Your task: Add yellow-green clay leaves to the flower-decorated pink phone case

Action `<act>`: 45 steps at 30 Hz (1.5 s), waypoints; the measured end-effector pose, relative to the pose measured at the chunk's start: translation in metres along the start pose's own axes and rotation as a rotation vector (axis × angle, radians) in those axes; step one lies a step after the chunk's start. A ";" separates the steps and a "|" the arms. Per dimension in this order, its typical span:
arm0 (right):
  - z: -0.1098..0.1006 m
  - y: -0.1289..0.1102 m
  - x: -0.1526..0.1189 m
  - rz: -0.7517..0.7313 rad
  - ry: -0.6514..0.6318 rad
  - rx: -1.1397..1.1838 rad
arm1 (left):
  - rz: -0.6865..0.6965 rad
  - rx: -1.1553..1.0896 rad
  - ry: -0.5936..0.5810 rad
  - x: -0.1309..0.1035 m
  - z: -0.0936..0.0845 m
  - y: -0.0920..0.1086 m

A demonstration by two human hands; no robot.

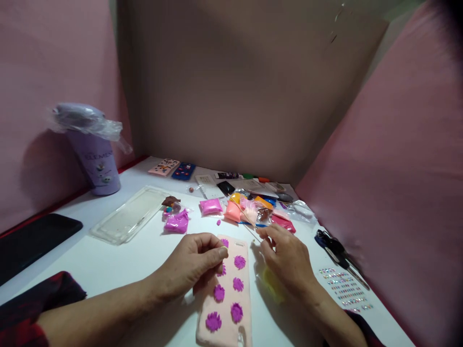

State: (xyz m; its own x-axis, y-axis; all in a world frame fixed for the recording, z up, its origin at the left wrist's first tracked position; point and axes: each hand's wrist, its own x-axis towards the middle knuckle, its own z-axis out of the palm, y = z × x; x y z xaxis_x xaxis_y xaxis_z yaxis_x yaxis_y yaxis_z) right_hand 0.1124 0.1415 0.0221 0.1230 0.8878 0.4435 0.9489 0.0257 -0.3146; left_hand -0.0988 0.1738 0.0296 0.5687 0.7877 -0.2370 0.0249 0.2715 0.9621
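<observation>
A phone case [244, 299] coated in pale pink clay lies on the white table, dotted with several fringed purple clay flowers [237, 312]. Over its upper left part, my left hand [197, 262] is closed in a pinch; what it holds, perhaps a tiny pale bit at the fingertips, is too small to name. To the right of the case, my right hand [285, 258] grips a thin wooden stick [243, 210] that points up and to the left. Under that hand lies something yellow [273, 284], partly hidden, seemingly in a clear bag.
Clay packets [211, 206] lie beyond the case, beside a clear phone case [130, 214]. A black phone [39, 243] and a purple cup [96, 159] stand left. Scissors [342, 255] and rhinestone stickers [345, 289] lie right. Two decorated cases [183, 170] are at the back.
</observation>
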 end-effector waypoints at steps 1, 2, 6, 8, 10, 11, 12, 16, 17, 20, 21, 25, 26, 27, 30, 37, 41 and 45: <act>0.000 0.000 0.000 0.003 0.004 0.003 | 0.009 0.005 -0.001 0.000 0.000 -0.001; -0.001 0.000 0.001 0.004 0.009 0.010 | 0.016 0.008 -0.005 0.000 0.000 -0.001; -0.003 -0.006 -0.001 -0.051 0.006 0.107 | 0.003 -0.028 -0.032 0.001 0.001 -0.004; -0.006 -0.013 -0.005 -0.142 -0.034 0.275 | -0.021 -0.059 -0.041 0.001 0.002 -0.004; -0.009 -0.021 -0.010 -0.237 -0.101 0.463 | -0.027 -0.079 -0.040 0.000 0.002 -0.004; -0.010 -0.025 -0.012 -0.272 -0.138 0.523 | -0.024 -0.085 -0.039 -0.001 0.003 -0.003; -0.011 -0.029 -0.015 -0.297 -0.168 0.560 | -0.015 -0.079 -0.035 -0.001 0.002 -0.003; -0.014 -0.038 -0.021 -0.325 -0.249 0.638 | 0.016 -0.023 -0.004 -0.002 0.001 -0.003; -0.014 -0.039 -0.021 -0.322 -0.258 0.650 | 0.013 -0.017 0.002 -0.002 0.000 -0.003; -0.014 -0.041 -0.022 -0.285 -0.286 0.679 | 0.004 -0.012 0.008 -0.003 0.001 -0.003; -0.013 -0.041 -0.022 -0.262 -0.296 0.691 | 0.006 -0.008 0.006 -0.003 0.001 -0.003; -0.014 -0.042 -0.023 -0.157 -0.322 0.728 | 0.013 0.000 -0.038 -0.003 0.001 -0.002; -0.014 -0.042 -0.023 -0.142 -0.324 0.732 | 0.010 0.006 -0.057 -0.003 0.001 -0.002; -0.015 -0.042 -0.023 -0.133 -0.329 0.735 | 0.008 0.012 -0.072 -0.003 0.001 -0.003; -0.016 -0.042 -0.022 -0.134 -0.337 0.742 | 0.017 0.010 -0.081 -0.003 0.000 -0.003; -0.011 -0.043 -0.022 -0.129 -0.345 0.758 | 0.039 0.046 -0.089 -0.006 0.002 -0.001; -0.008 -0.042 -0.022 -0.087 -0.350 0.761 | 0.043 0.029 -0.102 -0.006 0.003 -0.002; -0.009 -0.042 -0.022 -0.048 -0.354 0.824 | 0.038 0.031 -0.078 -0.005 0.002 -0.001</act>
State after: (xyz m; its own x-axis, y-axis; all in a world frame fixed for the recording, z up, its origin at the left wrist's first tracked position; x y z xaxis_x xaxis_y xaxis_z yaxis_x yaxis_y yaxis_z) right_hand 0.0726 0.1169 0.0331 -0.1374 0.9636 0.2292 0.4247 0.2664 -0.8653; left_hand -0.0998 0.1686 0.0297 0.6318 0.7515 -0.1898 0.0266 0.2237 0.9743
